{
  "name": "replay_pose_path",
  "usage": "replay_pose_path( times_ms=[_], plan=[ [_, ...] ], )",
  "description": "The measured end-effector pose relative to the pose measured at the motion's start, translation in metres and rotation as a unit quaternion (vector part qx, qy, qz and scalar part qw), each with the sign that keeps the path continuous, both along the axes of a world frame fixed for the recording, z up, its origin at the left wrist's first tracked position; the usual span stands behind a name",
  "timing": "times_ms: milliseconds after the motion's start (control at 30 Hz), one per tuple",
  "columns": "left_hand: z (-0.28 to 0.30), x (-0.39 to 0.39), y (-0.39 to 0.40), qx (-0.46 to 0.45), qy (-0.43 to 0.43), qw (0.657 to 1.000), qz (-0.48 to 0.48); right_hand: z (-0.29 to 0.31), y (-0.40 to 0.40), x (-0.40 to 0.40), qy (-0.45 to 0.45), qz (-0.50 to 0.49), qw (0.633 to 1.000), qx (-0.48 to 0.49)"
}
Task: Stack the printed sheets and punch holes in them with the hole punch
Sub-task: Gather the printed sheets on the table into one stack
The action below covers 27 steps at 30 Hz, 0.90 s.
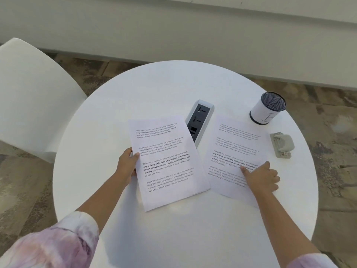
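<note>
Head view, looking down on a round white table (173,238). 2 printed sheets lie side by side, not yet stacked. Left sheet (170,171): tilted, its lower right corner just overlapping the right sheet (231,144); its top right edge covers part of the recessed power socket panel (200,120). Left hand (127,167) grips the left sheet's left edge, thumb on top, fingers curled beneath. Right hand (260,176) rests on the right sheet near its lower right; index finger straight and pressing the paper, other fingers curled under, holding nothing. Hole punch (282,145), grey, sits just right of the right sheet, untouched. Mesh pen cup (267,108) stands beyond it. White chair (29,97) at far left. Pale tie-dye sleeves (63,246) on both arms.
</note>
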<state>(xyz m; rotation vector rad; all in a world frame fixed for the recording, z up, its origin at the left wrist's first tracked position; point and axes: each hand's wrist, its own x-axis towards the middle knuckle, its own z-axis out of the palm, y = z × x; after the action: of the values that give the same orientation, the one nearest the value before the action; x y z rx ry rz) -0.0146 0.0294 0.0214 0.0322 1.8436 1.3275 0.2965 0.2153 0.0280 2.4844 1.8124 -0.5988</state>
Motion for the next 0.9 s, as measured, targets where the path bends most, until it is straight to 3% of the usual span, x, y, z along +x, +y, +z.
replay_pose_path(
  times_ms=[167, 300, 367, 467, 733, 900],
  plan=[
    [-0.002, 0.001, -0.003, -0.003, 0.0, 1.0, 0.003, -0.001, -0.001, 0.001, 0.009, 0.008, 1.0, -0.026],
    [-0.002, 0.002, -0.006, 0.0, 0.001, 1.0, 0.006, -0.003, 0.003, 0.005, 0.11, -0.008, 0.993, -0.036],
    [-0.002, 0.001, -0.006, -0.001, 0.009, 1.0, 0.005, -0.001, 0.002, 0.006, 0.167, 0.038, 0.985, -0.007],
    [-0.002, -0.001, -0.005, 0.001, 0.025, 1.0, 0.007, 0.011, -0.005, 0.005, 0.176, 0.115, 0.976, 0.062],
    [-0.003, -0.001, 0.001, 0.01, 0.019, 1.0, 0.016, 0.083, -0.008, -0.027, 0.176, 0.223, 0.944, 0.166],
    [-0.003, -0.001, 0.003, 0.013, 0.006, 1.0, 0.016, 0.133, -0.004, -0.05, 0.314, 0.233, 0.907, 0.16]
  ],
)
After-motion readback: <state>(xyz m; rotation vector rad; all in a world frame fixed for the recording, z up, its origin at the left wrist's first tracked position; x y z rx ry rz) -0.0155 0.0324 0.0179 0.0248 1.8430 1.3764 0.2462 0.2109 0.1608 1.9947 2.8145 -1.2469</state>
